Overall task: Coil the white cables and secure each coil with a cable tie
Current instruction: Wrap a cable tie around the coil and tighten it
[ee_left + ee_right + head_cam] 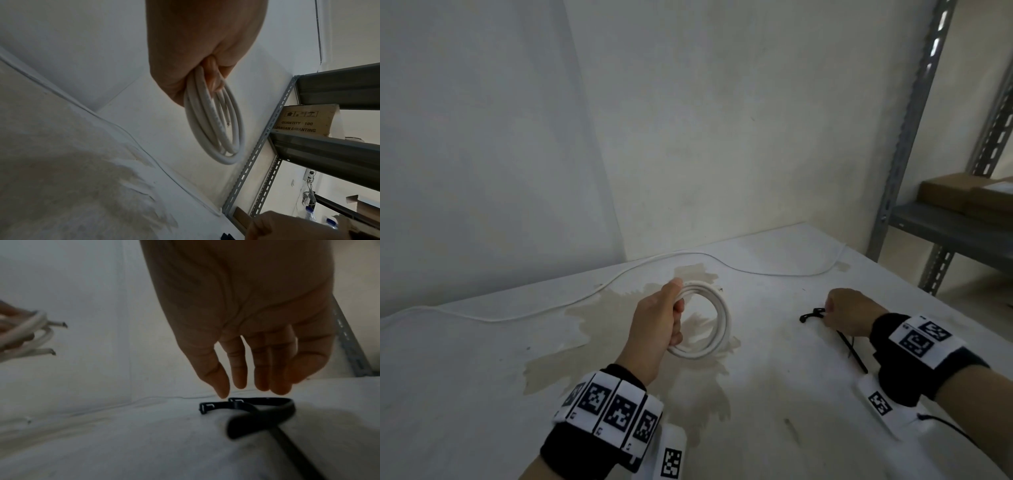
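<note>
My left hand (pixel 654 322) held its grip closed round the white coil (pixel 717 322) just above the tabletop (pixel 482 359), while my right hand (pixel 849 317) hovered with fingers loose and empty over the black cable ties (pixel 257 408). Best, I judged, to pinch one tie only, near its head, and keep the loops squeezed together.

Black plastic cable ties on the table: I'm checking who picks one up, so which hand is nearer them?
Right. The right hand hangs just above the black plastic cable ties, fingertips almost touching. The left hand is off to their left, gripping the white cable coil.
</note>
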`<state>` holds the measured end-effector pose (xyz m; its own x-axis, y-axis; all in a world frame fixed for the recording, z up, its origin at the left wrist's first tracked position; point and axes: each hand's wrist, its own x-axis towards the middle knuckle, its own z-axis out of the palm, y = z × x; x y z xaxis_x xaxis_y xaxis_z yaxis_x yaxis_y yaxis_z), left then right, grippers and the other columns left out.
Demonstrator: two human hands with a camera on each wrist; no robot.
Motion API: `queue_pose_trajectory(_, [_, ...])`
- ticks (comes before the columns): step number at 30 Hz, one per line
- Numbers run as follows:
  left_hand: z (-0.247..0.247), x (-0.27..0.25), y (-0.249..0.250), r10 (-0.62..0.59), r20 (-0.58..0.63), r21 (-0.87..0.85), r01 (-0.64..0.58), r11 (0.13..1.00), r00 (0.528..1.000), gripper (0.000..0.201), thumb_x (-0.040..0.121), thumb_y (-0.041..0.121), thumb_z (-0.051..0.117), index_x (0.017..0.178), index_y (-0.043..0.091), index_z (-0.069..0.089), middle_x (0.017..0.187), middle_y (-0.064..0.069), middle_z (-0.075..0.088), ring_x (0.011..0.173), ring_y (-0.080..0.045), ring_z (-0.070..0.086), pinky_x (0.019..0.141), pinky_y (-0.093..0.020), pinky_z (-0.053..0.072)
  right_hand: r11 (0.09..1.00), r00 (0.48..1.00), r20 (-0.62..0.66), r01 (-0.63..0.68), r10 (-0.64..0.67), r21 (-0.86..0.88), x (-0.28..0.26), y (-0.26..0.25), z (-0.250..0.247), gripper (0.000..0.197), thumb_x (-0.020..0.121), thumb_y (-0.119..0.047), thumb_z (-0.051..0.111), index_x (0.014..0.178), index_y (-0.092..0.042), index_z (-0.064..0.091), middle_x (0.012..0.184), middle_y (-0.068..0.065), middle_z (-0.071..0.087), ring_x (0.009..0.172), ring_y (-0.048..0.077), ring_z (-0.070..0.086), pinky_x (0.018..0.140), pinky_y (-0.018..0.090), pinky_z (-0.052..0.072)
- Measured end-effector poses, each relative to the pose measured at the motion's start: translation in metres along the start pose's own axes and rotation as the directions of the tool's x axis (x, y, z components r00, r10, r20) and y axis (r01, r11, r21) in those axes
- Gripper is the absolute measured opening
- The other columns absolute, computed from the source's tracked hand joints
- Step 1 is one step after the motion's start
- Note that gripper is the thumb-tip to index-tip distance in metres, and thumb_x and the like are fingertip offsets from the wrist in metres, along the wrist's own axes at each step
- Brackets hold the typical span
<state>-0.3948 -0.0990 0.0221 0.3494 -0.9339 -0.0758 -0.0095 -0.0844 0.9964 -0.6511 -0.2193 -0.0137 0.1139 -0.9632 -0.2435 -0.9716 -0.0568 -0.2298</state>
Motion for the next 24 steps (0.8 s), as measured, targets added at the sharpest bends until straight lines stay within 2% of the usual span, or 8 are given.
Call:
queue_pose_trajectory(3, [-0.001,0.001,0.000,0.000,-0.004,0.005,0.000,1.000,1.000,0.036,0.093,0.031,0.045,0.062,0.014,0.042,0.042,0.008,0.029,0.036,-0.007,0.025,0.039,-0.020,0.025,0.993,0.996,0.073,-0.038,0.046,-0.111,0.006,0.000,0.003,0.015,0.091,-0.019,0.049,0.090,-0.006,0.041,0.095,0.008,0.047,0.085,0.020,0.049,0.056,0.017,0.036])
queue_pose_trajectory(6, [-0.003,0.000,0.000,0.003,-0.009,0.006,-0.003,1.000,1.000,0.037,0.094,0.032,0.045,0.062,0.013,0.042,0.042,0.009,0.028,0.037,-0.007,0.024,0.040,-0.021,0.025,0.986,0.995,0.087,-0.039,0.054,-0.165,0.010,-0.006,0.008,0.021,0.092,-0.011,0.043,0.072,-0.006,0.042,0.090,0.007,0.054,0.085,0.020,0.053,0.068,0.023,0.041])
queue_pose_trajectory(8, [-0.005,0.001,0.000,0.001,-0.016,0.000,-0.001,1.000,1.000,0.037,0.094,0.032,0.045,0.062,0.013,0.042,0.041,0.009,0.028,0.037,-0.007,0.024,0.040,-0.020,0.025,0.984,0.997,0.081,-0.001,0.016,-0.181,0.011,-0.012,0.013,0.016,0.094,-0.008,0.038,0.089,-0.002,0.052,0.109,0.014,0.058,0.099,0.024,0.056,0.078,0.026,0.042])
queue_pose_trajectory(9, [-0.006,0.001,0.000,-0.001,-0.018,-0.003,0.001,1.000,1.000,0.037,0.094,0.032,0.045,0.062,0.013,0.042,0.041,0.009,0.028,0.037,-0.007,0.024,0.039,-0.020,0.025,0.984,0.997,0.079,0.016,-0.002,-0.177,0.011,-0.016,0.015,0.017,0.095,-0.007,0.038,0.096,0.000,0.053,0.113,0.016,0.057,0.103,0.026,0.056,0.078,0.026,0.041])
queue_pose_trajectory(11, [-0.008,0.000,-0.001,0.000,-0.017,-0.009,-0.001,1.000,1.000,0.037,0.094,0.032,0.044,0.063,0.013,0.042,0.040,0.009,0.027,0.037,-0.007,0.023,0.038,-0.019,0.025,0.985,0.995,0.085,0.068,-0.055,-0.158,0.009,-0.024,0.018,0.015,0.093,-0.005,0.039,0.082,-0.006,0.048,0.104,0.014,0.054,0.099,0.025,0.056,0.072,0.023,0.038])
queue_pose_trajectory(13, [-0.011,-0.001,-0.001,0.005,-0.017,-0.017,-0.005,1.000,1.000,0.037,0.094,0.031,0.044,0.063,0.013,0.042,0.040,0.009,0.027,0.037,-0.007,0.023,0.037,-0.019,0.024,0.985,0.992,0.074,0.112,-0.103,-0.130,0.006,-0.034,0.019,0.012,0.090,-0.001,0.041,0.083,-0.006,0.049,0.104,0.013,0.056,0.096,0.025,0.057,0.071,0.024,0.037])
queue_pose_trajectory(18, [-0.021,-0.002,0.000,0.008,-0.052,-0.039,-0.010,0.999,0.999,0.037,0.094,0.030,0.045,0.061,0.013,0.042,0.041,0.008,0.027,0.036,-0.007,0.023,0.037,-0.018,0.023,0.949,0.966,-0.069,0.259,-0.250,0.178,-0.009,-0.060,0.017,0.013,0.085,-0.005,0.054,0.095,-0.013,0.052,0.098,0.002,0.048,0.090,0.016,0.047,0.076,0.023,0.039])
queue_pose_trajectory(24, [-0.041,-0.005,0.001,0.042,-0.102,-0.035,-0.046,0.998,0.994,0.036,0.093,0.029,0.044,0.062,0.012,0.042,0.039,0.010,0.028,0.035,-0.007,0.024,0.038,-0.020,0.025,0.711,0.906,-0.231,0.423,-0.355,0.562,-0.046,-0.113,0.009,0.010,0.084,-0.007,0.059,0.085,-0.017,0.058,0.076,-0.003,0.054,0.067,0.013,0.054,0.063,0.024,0.048])
